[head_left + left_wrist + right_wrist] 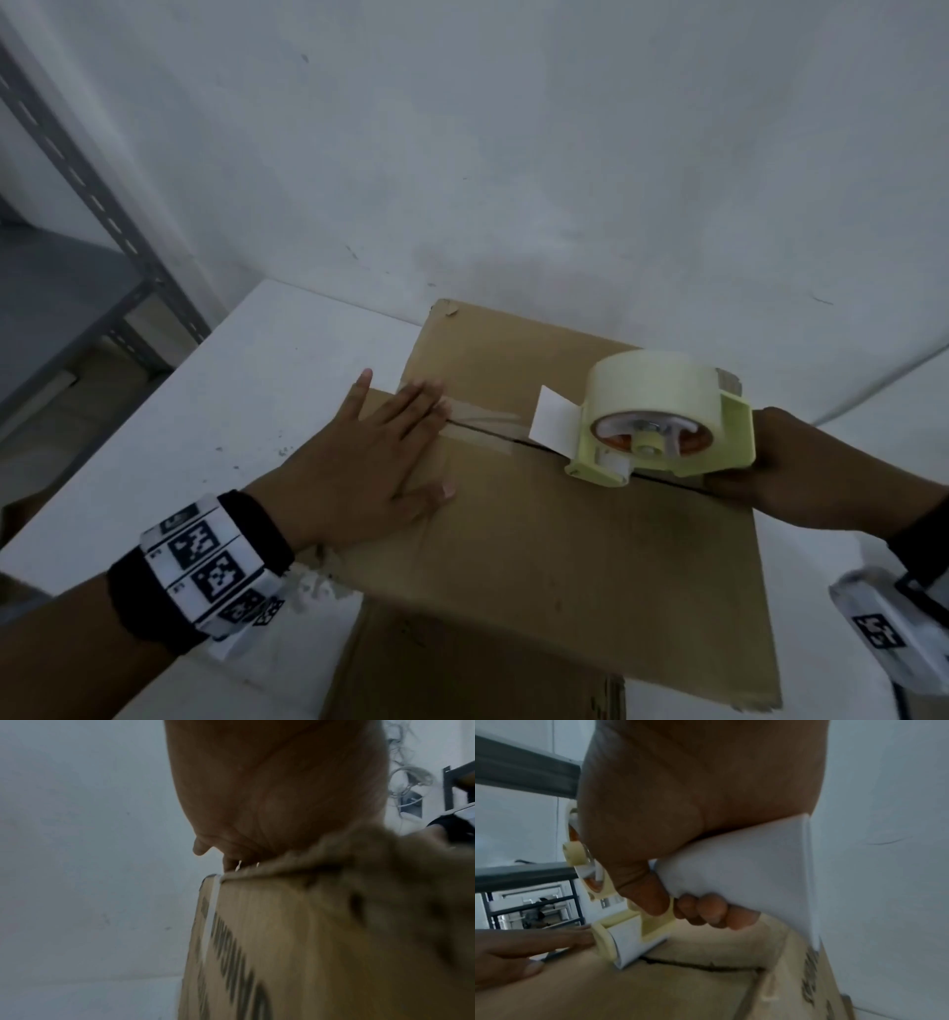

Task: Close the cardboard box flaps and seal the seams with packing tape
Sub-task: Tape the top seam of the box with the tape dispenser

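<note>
A white tabletop (pixel 215 411) is seen against a pale wall, and the cardboard box (pixel 590 555) is set on it with its flaps closed. The left hand (pixel 359 452) is laid flat, fingers spread wide, on the near-left part of the centre seam (pixel 662 480), where a strip of clear packing tape (pixel 482 416) is already stuck. A pale yellow tape dispenser (pixel 662 421) is gripped by the right hand (pixel 801 467) and held over the seam
</note>
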